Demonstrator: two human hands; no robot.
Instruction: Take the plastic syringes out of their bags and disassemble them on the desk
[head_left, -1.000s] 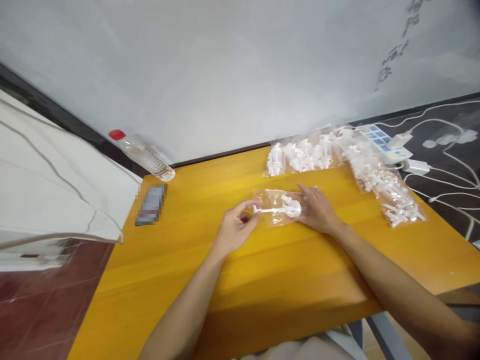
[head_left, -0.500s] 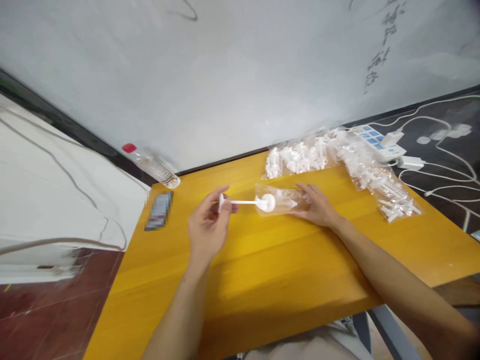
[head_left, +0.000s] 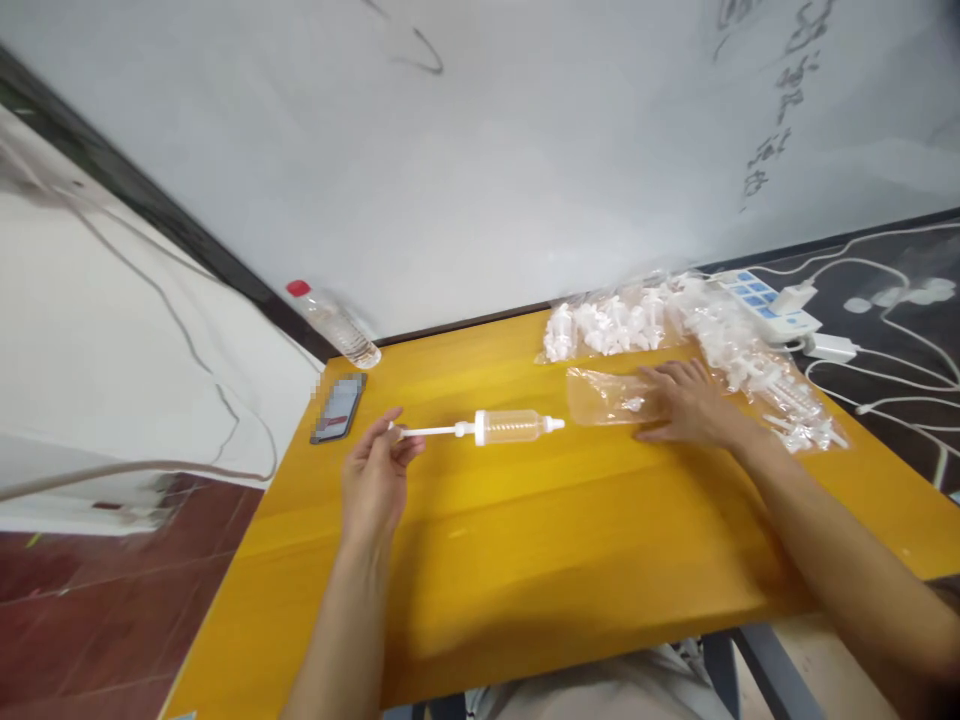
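Observation:
My left hand (head_left: 379,463) is closed on the plunger end of a clear syringe (head_left: 514,427) with a white collar and white tip. The syringe lies level, its tip pointing right, with the rod drawn out toward my fingers. To its right, apart from the tip, is a clear plastic bag (head_left: 600,395) with a small white piece (head_left: 634,404) in it. My right hand (head_left: 690,405) grips the bag's right end, fingers above and thumb below; part of the bag is hidden under them.
Bags of white plastic parts (head_left: 615,325) line the table's back right. A power strip (head_left: 772,305) with white cables (head_left: 892,350) sits beyond them. At the back left are a red-capped bottle (head_left: 341,330) and a phone (head_left: 339,410). A whiteboard (head_left: 487,150) rises behind the yellow table (head_left: 480,560).
The syringe has come out of the plastic bag as my left hand moved left and slightly down. My right hand has shifted right with the bag. The view has turned a little.

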